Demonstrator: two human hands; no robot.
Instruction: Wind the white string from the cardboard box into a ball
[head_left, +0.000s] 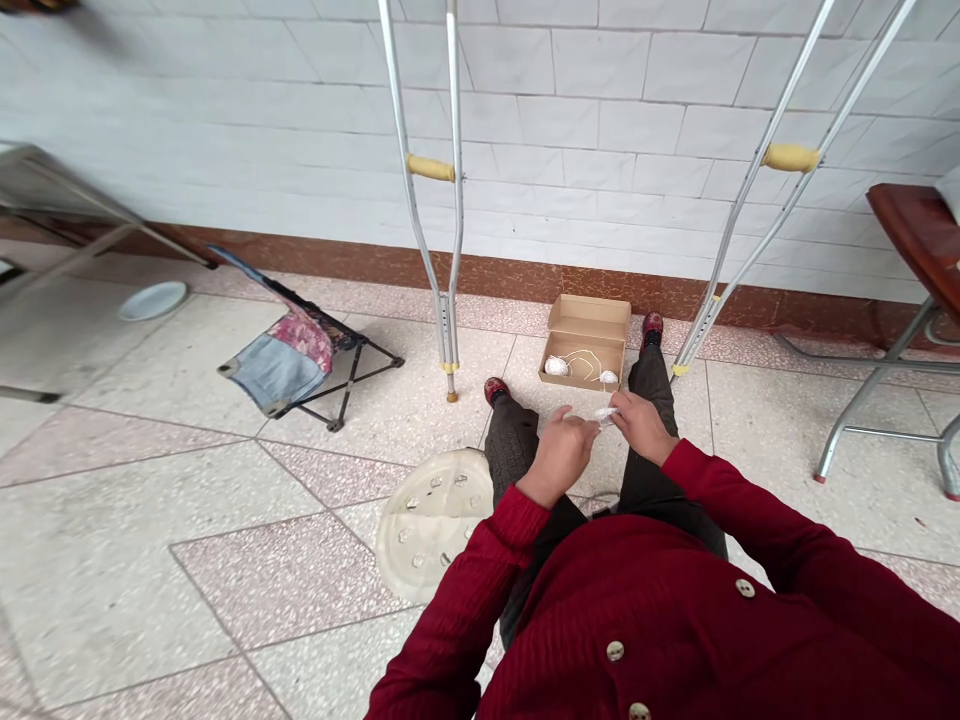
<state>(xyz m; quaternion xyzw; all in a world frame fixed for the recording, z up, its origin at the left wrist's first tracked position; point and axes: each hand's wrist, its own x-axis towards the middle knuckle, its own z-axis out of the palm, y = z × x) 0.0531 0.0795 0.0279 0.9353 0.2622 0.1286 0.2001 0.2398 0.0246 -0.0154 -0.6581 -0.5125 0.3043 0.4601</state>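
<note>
Both hands meet in front of my lap, over the gap between my legs. My left hand [564,448] is closed, its fingertips on the near end of a small white yarn piece [606,413]. My right hand [639,424] pinches the other end of it between thumb and fingers. Whether a hook or needle is in either hand cannot be made out. Beyond the hands, an open cardboard box [589,312] stands on the floor between my feet. In it lie a white yarn ball [556,366] at the left and a smaller yarn ball [608,377] at the right, with loose strands between them.
Two metal crutches with yellow grips lean on the tiled wall: a left crutch [430,167] and a right crutch [790,157]. A folding fabric stool [281,365] stands left, near a pale plate [153,300]. A round cream plastic stool [409,510] is beside my left leg. A brown-topped chair [911,235] stands right.
</note>
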